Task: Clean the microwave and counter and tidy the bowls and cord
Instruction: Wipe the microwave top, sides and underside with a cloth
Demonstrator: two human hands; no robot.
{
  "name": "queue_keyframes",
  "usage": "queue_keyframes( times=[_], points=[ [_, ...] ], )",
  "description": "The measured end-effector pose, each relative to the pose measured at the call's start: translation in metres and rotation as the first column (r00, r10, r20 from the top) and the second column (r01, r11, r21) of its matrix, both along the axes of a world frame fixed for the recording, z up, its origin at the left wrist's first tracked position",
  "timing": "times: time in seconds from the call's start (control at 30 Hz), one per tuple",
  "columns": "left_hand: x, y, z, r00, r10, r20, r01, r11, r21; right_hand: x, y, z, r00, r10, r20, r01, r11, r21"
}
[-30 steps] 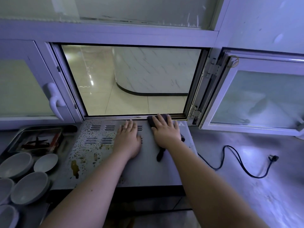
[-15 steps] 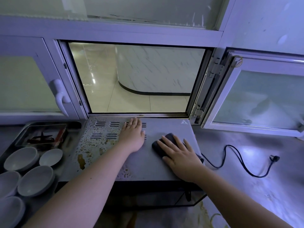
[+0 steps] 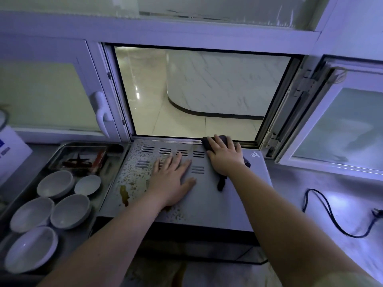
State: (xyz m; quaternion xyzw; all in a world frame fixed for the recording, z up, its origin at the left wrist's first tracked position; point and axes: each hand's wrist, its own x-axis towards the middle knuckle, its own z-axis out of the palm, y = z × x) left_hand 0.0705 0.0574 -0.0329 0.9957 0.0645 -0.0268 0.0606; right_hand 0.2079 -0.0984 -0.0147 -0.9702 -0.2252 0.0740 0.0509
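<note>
The grey microwave top [image 3: 234, 201] fills the middle, its left half speckled with brown grease and one yellow-brown smear. My left hand [image 3: 173, 180] lies flat on it with fingers spread, just in front of the vent slots. My right hand [image 3: 224, 155] presses a dark cloth [image 3: 207, 142] against the top's far right edge, by the window sill; a strip of cloth trails out toward me under the wrist. Several white bowls [image 3: 70, 211] sit on the counter to the left. A black power cord [image 3: 331, 216] with its plug lies loose on the counter at right.
Behind the microwave a window stands open, its sash [image 3: 339, 129] swung inward over the right counter. A metal tray [image 3: 83, 157] with dark scraps sits left of the microwave, behind the bowls. A white box [image 3: 10, 156] is at the far left edge.
My right hand has slid the cloth from the near right part of the microwave top back to its far edge. My left hand stayed flat on the top.
</note>
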Motion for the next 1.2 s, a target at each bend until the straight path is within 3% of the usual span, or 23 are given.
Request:
queue_keyframes(
  times=[0.23, 0.4, 0.6, 0.8, 1.03, 1.2],
  points=[
    [0.001, -0.001, -0.002, 1.000, 0.011, -0.020, -0.010, 1.000, 0.015, -0.082, -0.049, 0.001, 0.966, 0.257, 0.011, -0.257, 0.966, -0.011],
    [0.000, 0.001, -0.005, 1.000, 0.007, 0.005, -0.007, 1.000, -0.013, -0.130, -0.089, 0.007, 0.898, 0.433, -0.073, -0.436, 0.900, -0.024],
    [0.003, 0.001, -0.008, 1.000, 0.013, 0.007, -0.013, 1.000, 0.004, -0.070, -0.045, 0.000, 0.947, 0.318, 0.030, -0.317, 0.948, -0.034],
    [0.001, 0.000, -0.002, 0.999, 0.038, 0.024, -0.036, 0.998, -0.052, -0.007, 0.016, 0.001, 0.978, 0.209, -0.013, -0.210, 0.977, -0.049],
    [0.000, 0.002, -0.003, 0.999, 0.033, 0.027, -0.032, 0.999, -0.043, -0.050, -0.039, 0.002, 0.914, 0.405, 0.013, -0.404, 0.913, -0.060],
    [0.000, 0.002, -0.003, 0.999, 0.029, 0.017, -0.028, 0.998, -0.052, -0.034, -0.072, 0.005, 0.950, 0.313, -0.011, -0.313, 0.947, -0.075]
  ],
)
